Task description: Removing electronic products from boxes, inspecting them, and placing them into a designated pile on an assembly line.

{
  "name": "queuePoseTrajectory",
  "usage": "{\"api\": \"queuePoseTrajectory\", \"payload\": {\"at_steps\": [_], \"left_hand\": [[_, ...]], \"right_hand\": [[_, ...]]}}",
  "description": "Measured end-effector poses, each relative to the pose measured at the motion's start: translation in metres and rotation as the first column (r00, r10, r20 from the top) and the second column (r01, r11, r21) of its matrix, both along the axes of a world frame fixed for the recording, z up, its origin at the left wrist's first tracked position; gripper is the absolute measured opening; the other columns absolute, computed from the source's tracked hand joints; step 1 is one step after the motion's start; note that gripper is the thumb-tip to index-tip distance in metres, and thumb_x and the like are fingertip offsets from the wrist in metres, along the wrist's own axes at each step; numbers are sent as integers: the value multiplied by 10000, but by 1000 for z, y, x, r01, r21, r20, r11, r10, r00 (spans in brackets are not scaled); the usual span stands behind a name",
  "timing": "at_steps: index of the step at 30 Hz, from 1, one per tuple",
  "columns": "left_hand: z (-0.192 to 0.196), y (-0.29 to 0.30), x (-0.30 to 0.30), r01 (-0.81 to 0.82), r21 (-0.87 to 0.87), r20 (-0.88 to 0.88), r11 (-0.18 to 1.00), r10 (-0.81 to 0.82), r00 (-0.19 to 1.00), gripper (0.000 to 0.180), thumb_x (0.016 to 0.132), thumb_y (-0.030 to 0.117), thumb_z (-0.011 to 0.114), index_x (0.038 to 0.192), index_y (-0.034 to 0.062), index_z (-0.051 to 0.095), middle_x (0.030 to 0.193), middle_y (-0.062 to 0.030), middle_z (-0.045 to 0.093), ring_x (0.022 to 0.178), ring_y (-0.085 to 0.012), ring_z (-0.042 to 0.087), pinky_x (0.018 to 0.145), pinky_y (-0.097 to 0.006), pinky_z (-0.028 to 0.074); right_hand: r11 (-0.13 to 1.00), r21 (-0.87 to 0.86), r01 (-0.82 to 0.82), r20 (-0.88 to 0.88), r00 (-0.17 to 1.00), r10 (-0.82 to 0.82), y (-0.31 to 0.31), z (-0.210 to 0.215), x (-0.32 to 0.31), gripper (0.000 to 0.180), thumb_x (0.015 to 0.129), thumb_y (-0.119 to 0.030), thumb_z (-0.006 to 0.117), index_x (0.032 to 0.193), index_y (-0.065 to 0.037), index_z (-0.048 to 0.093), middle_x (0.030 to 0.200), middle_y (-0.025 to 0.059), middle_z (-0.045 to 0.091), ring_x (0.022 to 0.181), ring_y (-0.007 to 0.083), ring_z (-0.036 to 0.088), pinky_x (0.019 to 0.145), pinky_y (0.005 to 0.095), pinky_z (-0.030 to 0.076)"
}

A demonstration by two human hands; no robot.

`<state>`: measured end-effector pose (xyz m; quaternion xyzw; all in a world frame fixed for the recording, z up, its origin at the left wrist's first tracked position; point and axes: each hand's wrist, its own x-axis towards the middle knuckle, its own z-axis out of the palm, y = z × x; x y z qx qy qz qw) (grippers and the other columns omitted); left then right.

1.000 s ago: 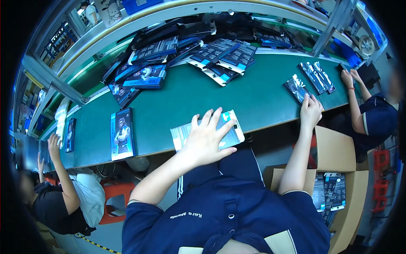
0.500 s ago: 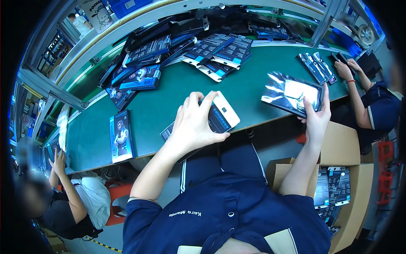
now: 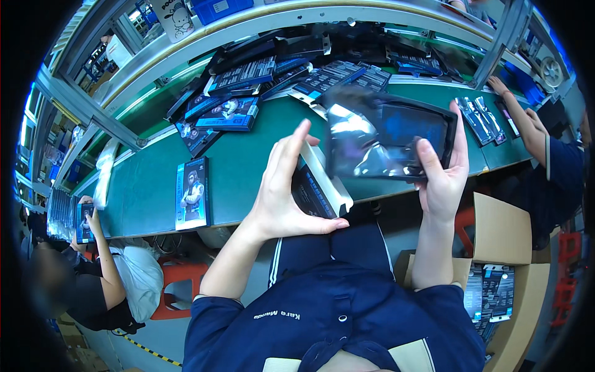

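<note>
In the head view, the left hand [image 3: 282,192] was curved in a wide C around a slim, dark card carton [image 3: 313,191], fingers at its far edge and thumb at its near one. The carton's end, lined with smooth off-white card, stood tilted toward the right. The right hand [image 3: 443,170] was partly closed on a flat rectangular packet [image 3: 390,139], thumb pressed on its face and fingers along its right side. The packet was raised above the surface [image 3: 139,201], just beside the carton's pale end. Its clear film looked glossy and creased within a dark rim; glare and blur made the contents hard to make out, perhaps a dark flat piece. A glossy printed box [image 3: 192,195] lay on the smooth green surface to the left, foil-bright packets [image 3: 480,121] to the right. A brown corrugated box [image 3: 536,297] stood open below.
</note>
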<state>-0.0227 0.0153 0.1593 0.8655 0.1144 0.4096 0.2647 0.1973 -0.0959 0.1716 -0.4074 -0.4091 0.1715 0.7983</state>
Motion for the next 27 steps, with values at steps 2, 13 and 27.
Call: {"api": "queuePoseTrajectory", "payload": {"at_steps": [2, 13, 27], "left_hand": [[8, 1, -1, -1, 72, 61, 997, -3, 998, 1309, 515, 434, 916, 1517, -22, 208, 1254, -201, 498, 1157, -331, 510, 973, -421, 423], [1, -9, 26, -203, 147, 94, 968, 191, 977, 1302, 495, 319, 915, 1499, -75, 187, 1153, -209, 574, 1003, -346, 560, 887, -424, 435], [-23, -10, 19, 196, -477, 616, 857, 167, 770, 604, 763, 117, 837, 1111, 103, 344, 1164, -109, 501, 1049, -175, 544, 905, -305, 472]], "right_hand": [[997, -65, 41, 306, 952, -19, -2, 16, 0, 741, 832, 28, 689, 1477, 33, 324, 1261, 143, 581, 1101, 175, 596, 980, 301, 452], [926, -366, 89, 837, 467, 286, 17, 46, -30, 687, 830, -57, 675, 1447, 24, 384, 1326, 205, 556, 1174, 313, 588, 989, 345, 447], [936, 3, -352, 127, 929, 349, 57, -17, -71, 390, 841, -14, 680, 1210, -17, 553, 1166, 167, 607, 1057, 242, 620, 923, 342, 501]]}}
